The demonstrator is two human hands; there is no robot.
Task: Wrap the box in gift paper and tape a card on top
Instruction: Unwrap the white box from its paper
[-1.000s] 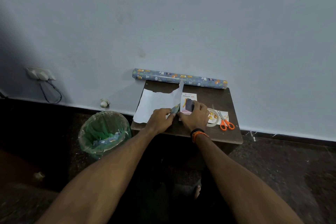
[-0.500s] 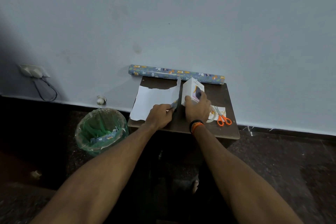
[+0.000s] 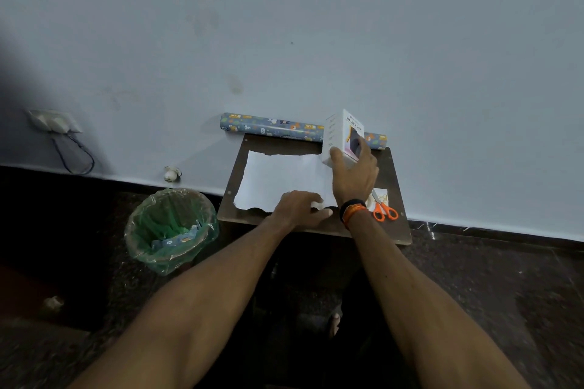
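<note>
**Box up, paper flat**

Right hand grips the box and holds it off the bench, probably to clear the paper. Left hand lies flat with fingers straight, pinning the sheet's near edge. Box stands on end, long axis roughly vertical, printed face toward the right, over the sheet's far right corner.

We see bare tabletop to the right of the white sheet, open down to the scissors near the front right corner. The paper roll blocks the back edge against the wall, and a lined bin stands just beside the tabletop's left side.
</note>
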